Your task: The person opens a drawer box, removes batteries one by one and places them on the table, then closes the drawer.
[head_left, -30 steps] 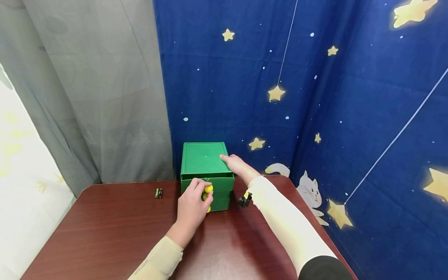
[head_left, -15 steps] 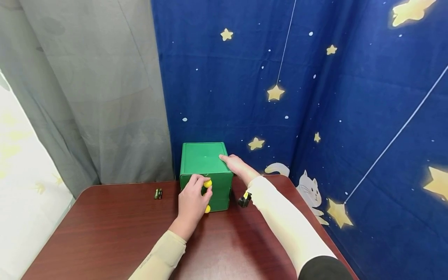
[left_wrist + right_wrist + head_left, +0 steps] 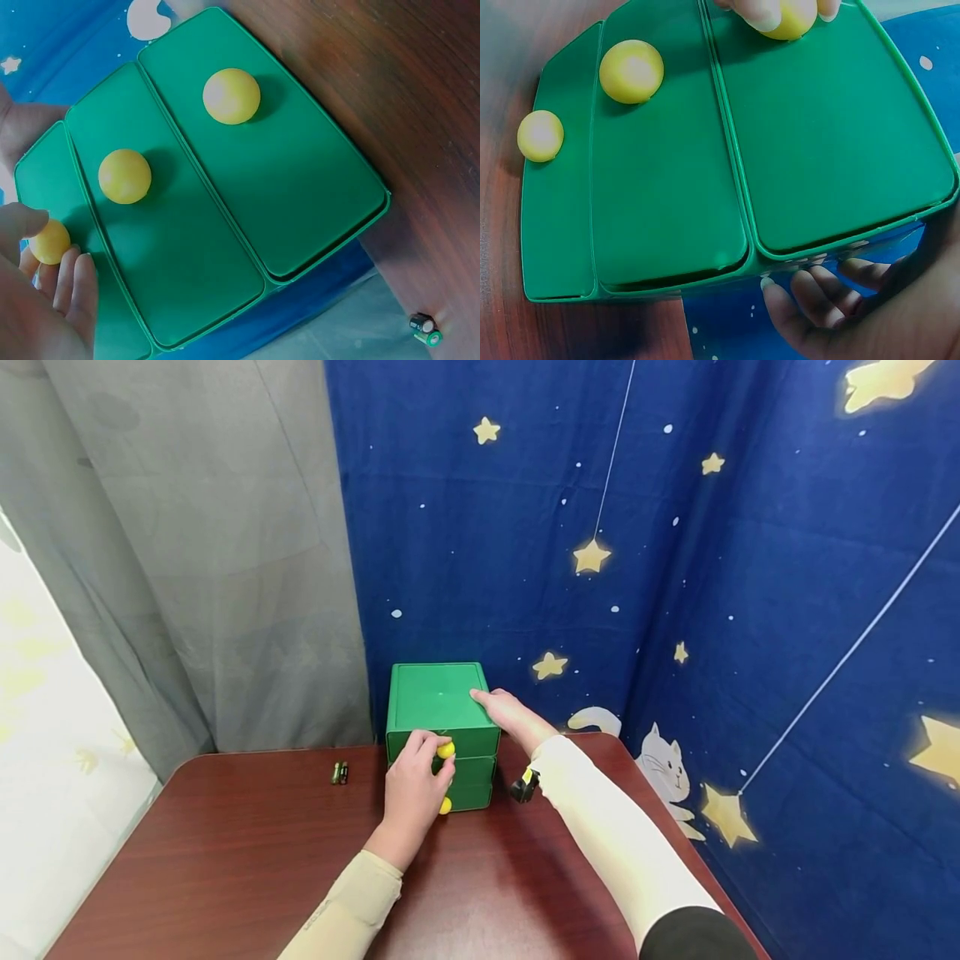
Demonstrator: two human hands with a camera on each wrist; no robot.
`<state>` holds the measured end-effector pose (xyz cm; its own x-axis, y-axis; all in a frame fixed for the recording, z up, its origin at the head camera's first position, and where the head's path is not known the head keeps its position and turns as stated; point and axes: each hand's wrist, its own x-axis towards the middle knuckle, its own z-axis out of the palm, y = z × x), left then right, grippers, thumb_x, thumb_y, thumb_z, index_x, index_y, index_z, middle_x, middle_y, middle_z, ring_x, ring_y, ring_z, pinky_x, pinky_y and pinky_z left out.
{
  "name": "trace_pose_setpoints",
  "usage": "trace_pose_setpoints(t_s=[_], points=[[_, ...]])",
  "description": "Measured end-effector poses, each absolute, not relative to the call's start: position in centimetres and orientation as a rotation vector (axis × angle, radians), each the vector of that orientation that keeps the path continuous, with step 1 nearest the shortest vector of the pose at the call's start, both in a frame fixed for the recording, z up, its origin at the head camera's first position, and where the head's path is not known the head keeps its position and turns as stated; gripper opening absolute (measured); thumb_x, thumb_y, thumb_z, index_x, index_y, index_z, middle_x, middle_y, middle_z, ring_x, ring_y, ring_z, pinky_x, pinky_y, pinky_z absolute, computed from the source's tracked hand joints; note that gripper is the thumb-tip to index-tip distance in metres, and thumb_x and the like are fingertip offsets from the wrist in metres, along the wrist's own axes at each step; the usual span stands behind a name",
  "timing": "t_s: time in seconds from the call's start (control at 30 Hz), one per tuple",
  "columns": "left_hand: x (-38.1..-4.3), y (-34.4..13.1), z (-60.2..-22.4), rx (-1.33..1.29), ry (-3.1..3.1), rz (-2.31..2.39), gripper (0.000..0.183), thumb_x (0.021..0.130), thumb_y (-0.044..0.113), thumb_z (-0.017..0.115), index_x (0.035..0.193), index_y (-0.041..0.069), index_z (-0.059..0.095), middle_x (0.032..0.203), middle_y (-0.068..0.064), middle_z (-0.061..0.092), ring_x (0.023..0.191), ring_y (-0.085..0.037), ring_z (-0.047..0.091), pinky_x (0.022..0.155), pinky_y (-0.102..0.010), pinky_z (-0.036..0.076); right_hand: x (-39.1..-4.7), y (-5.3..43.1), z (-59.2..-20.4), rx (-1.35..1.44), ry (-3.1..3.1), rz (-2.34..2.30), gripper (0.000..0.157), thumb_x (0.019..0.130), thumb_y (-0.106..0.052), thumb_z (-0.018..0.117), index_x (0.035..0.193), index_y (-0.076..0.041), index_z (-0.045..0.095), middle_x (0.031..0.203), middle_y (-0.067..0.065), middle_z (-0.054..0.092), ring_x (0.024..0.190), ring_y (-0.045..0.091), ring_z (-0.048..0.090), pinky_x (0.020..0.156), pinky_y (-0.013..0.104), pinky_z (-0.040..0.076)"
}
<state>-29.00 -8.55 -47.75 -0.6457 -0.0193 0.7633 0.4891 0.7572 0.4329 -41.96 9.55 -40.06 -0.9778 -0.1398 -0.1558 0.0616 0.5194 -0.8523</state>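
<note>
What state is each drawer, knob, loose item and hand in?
Green plastic three-drawer cabinet: upright on the reddish-brown wood-grain table
Green rectangular top drawer: closed
Middle drawer: closed
Bottom drawer: closed
Round yellow top knob: pinched by the left hand
Middle knob: untouched
Bottom knob: untouched
Green and black cylindrical batteries: lying side by side
Right hand: resting against the cabinet's side, thumb on top
</note>
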Motion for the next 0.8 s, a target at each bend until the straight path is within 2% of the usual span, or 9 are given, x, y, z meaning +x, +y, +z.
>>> trace_pose_setpoints(t_s=[0.3, 0.47, 0.67, 0.8], points=[[-28.8, -8.8, -47.8, -0.36, -2.162, -0.797, 0.032, 0.093, 0.015, 0.089, 0.122, 0.013, 0.076, 0.117, -0.002, 0.064, 0.089, -0.025, 0.072, 0.069, -0.044, 0.062, -42.1, 9.4, -40.0, -0.053, 2.573, -1.418, 0.077, 0.112, -0.059, 0.054, 0.163, -0.001, 0.047, 0.155, 0.02, 0.058, 0.137, 0.033, 0.061, 0.115, 0.049, 0.05], [-27.7, -9.6, -48.5, -0.304, -2.224, -0.926, 0.038, 0.094, 0.024, 0.091, 0.125, 0.016, 0.071, 0.121, -0.001, 0.063, 0.097, -0.019, 0.072, 0.077, -0.04, 0.064, -41.9, 9.3, -40.2, -0.044, 2.563, -1.419, 0.077, 0.112, -0.058, 0.055, 0.163, -0.001, 0.046, 0.155, 0.02, 0.058, 0.138, 0.033, 0.06, 0.116, 0.049, 0.05], [-26.4, -11.1, -49.3, -0.083, -2.365, -1.177, 0.015, 0.098, 0.032, 0.085, 0.098, 0.021, 0.074, 0.095, 0.009, 0.073, 0.084, -0.012, 0.073, 0.076, -0.041, 0.059, -42.2, 9.4, -40.1, -0.055, 2.553, -1.456, 0.077, 0.111, -0.058, 0.056, 0.161, 0.0, 0.048, 0.152, 0.021, 0.059, 0.137, 0.034, 0.061, 0.115, 0.048, 0.05], [-26.7, -11.6, -49.9, 0.014, -2.55, -1.221, 0.019, 0.101, 0.04, 0.078, 0.098, 0.021, 0.08, 0.087, 0.011, 0.077, 0.084, -0.013, 0.073, 0.078, -0.044, 0.057, -42.3, 9.4, -40.2, -0.053, 2.541, -1.481, 0.077, 0.111, -0.057, 0.057, 0.16, 0.001, 0.048, 0.152, 0.022, 0.059, 0.138, 0.034, 0.06, 0.117, 0.047, 0.048]])
